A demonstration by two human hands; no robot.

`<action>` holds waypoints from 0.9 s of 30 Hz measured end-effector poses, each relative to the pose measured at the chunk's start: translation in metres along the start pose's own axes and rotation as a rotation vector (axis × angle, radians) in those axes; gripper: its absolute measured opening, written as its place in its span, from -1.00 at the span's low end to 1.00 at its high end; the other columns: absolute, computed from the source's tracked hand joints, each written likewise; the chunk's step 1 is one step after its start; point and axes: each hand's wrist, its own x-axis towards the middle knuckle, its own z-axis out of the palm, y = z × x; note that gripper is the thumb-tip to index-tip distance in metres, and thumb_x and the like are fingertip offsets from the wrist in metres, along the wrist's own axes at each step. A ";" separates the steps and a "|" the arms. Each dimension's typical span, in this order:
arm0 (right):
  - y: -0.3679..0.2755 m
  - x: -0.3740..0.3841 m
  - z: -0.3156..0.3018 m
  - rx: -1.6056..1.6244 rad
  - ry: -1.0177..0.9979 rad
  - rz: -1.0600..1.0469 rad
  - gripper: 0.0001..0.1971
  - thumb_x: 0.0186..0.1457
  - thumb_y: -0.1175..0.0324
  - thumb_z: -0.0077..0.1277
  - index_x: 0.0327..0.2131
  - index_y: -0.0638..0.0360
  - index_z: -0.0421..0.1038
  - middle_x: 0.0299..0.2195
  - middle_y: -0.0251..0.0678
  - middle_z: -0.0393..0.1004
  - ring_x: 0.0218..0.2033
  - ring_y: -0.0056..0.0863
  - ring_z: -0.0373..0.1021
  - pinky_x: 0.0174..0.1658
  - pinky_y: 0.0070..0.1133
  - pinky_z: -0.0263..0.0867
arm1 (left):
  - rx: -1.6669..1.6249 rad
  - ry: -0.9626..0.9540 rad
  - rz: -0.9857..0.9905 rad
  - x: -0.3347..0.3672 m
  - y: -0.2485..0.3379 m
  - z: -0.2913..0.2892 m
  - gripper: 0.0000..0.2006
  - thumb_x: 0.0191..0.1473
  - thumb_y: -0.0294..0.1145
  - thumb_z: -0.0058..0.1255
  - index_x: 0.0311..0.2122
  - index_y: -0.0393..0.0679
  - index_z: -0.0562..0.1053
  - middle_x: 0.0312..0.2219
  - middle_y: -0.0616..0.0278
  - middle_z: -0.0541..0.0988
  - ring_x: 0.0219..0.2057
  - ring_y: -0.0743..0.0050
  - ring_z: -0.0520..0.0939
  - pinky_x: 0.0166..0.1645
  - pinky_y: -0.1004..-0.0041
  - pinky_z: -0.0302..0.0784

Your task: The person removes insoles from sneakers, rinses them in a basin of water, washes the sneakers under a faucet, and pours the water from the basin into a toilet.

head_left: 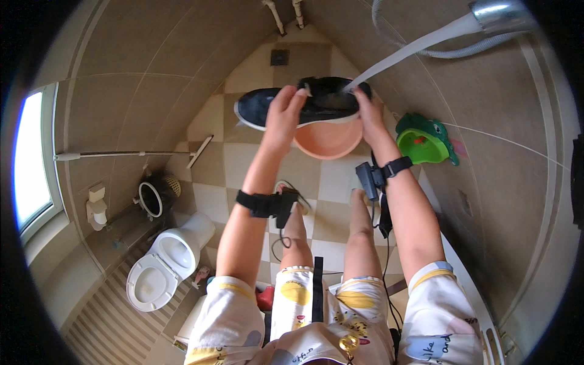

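Note:
A black shoe (328,108) with a white sole is held up level, its toe toward the left. My left hand (285,117) grips it around the middle, thumb near the opening. At the heel end my right hand (370,114) is closed on the shoe's edge. From a metal faucet (496,14) at the upper right, a stream of water (413,50) runs down into the shoe's opening near the heel. Below the shoe stands a pinkish-orange basin (328,145), its far part hidden by the shoe. The fingers under the shoe are hidden.
A green frog-shaped urinal (424,146) is on the right wall; a grey hose (471,50) curls beside the faucet. At left are a white toilet (176,249), a dark bin (152,198) and a long-handled squeegee (199,152). A floor drain (279,57) lies ahead.

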 end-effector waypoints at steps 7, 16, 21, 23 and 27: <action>-0.023 -0.017 -0.009 0.304 0.020 0.213 -0.44 -0.07 0.02 0.03 -0.12 0.30 0.26 -0.18 -0.21 0.36 -0.22 -0.45 0.34 -0.14 -0.55 0.26 | 0.049 0.038 0.019 -0.004 -0.002 0.025 -0.78 0.05 -0.31 -0.12 -0.38 -0.31 0.32 -0.60 0.31 0.33 -0.51 0.62 0.28 -0.40 0.58 0.24; -0.015 -0.022 -0.002 0.347 0.006 0.247 -0.46 -0.08 0.02 0.02 -0.14 0.27 0.30 -0.17 -0.25 0.37 -0.18 -0.45 0.30 -0.09 -0.60 0.16 | 0.145 -0.006 0.013 -0.003 -0.018 0.007 -0.79 0.05 -0.30 -0.12 -0.37 -0.27 0.34 -0.60 0.22 0.38 -0.53 0.50 0.30 -0.39 0.56 0.25; 0.010 -0.021 -0.012 0.388 -0.046 0.424 -0.36 -0.06 -0.04 -0.04 -0.03 0.29 0.19 -0.08 -0.24 0.29 -0.06 -0.45 0.21 -0.02 -0.54 0.12 | 0.496 0.165 0.035 -0.004 -0.013 0.031 -0.75 0.07 -0.24 -0.16 -0.35 -0.26 0.34 -0.54 0.12 0.44 -0.48 0.33 0.40 -0.17 0.40 0.26; 0.045 -0.014 -0.003 0.431 0.005 0.578 -0.47 0.00 -0.07 -0.14 -0.06 0.10 0.23 -0.18 -0.32 0.34 -0.19 -0.50 0.27 -0.10 -0.55 0.19 | 0.632 0.183 0.059 -0.001 -0.011 0.041 -0.77 0.06 -0.27 -0.19 -0.34 -0.24 0.36 -0.48 0.10 0.47 -0.33 0.19 0.41 -0.07 0.11 0.11; 0.034 -0.052 0.055 0.754 -0.051 0.892 -0.53 0.07 -0.06 -0.26 -0.09 0.07 0.22 -0.22 -0.35 0.38 -0.30 -0.51 0.33 -0.21 -0.52 0.28 | 0.955 0.155 0.284 -0.007 -0.001 0.038 -0.81 0.02 -0.31 -0.22 -0.37 -0.18 0.40 -0.45 0.08 0.49 -0.23 0.08 0.43 0.04 -0.27 -0.14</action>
